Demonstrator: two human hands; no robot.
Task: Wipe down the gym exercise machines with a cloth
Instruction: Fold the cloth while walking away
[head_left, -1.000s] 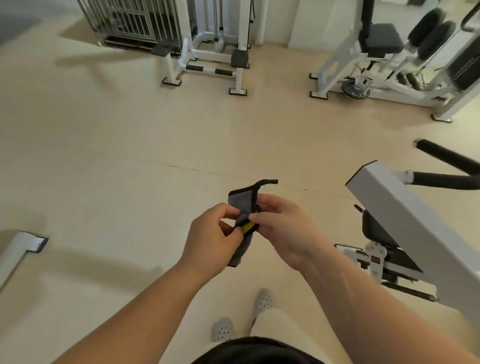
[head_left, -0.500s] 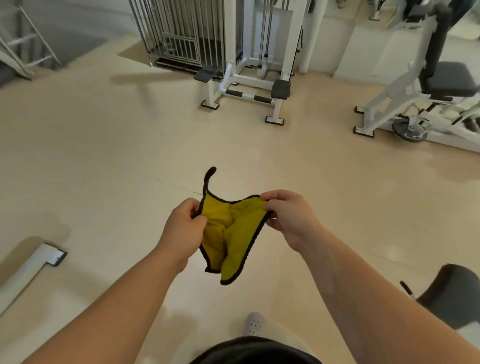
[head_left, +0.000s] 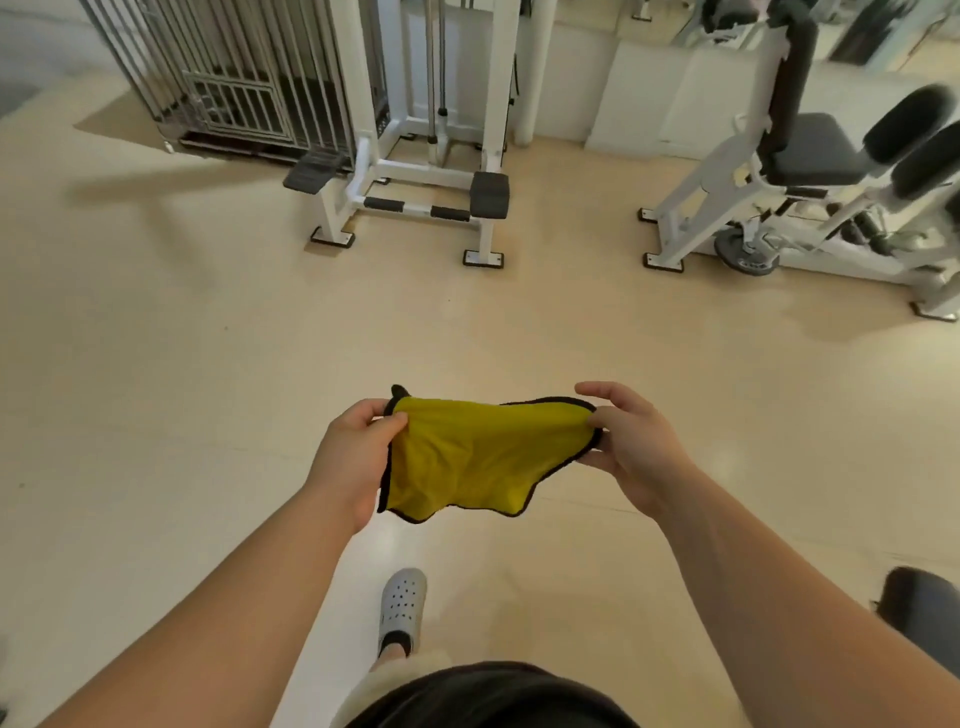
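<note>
A yellow cloth (head_left: 478, 457) with a black edge is stretched out in front of me, above the beige floor. My left hand (head_left: 353, 452) pinches its left corner and my right hand (head_left: 628, 441) pinches its right corner. A white cable machine (head_left: 415, 171) with black foot pads stands ahead across the floor. A white seated machine (head_left: 727, 192) with a black seat and round black pads stands at the far right.
A metal barred cage (head_left: 234, 88) stands at the back left beside the cable machine. A dark padded part (head_left: 919, 608) shows at the lower right edge. My foot in a grey clog (head_left: 402, 608) is on the open beige floor (head_left: 156, 364) below the cloth.
The folded grey-sided cloth has been opened and pulled wide between both hands, yellow side up. The view has turned away from the white machine at the right toward the cable machine.
</note>
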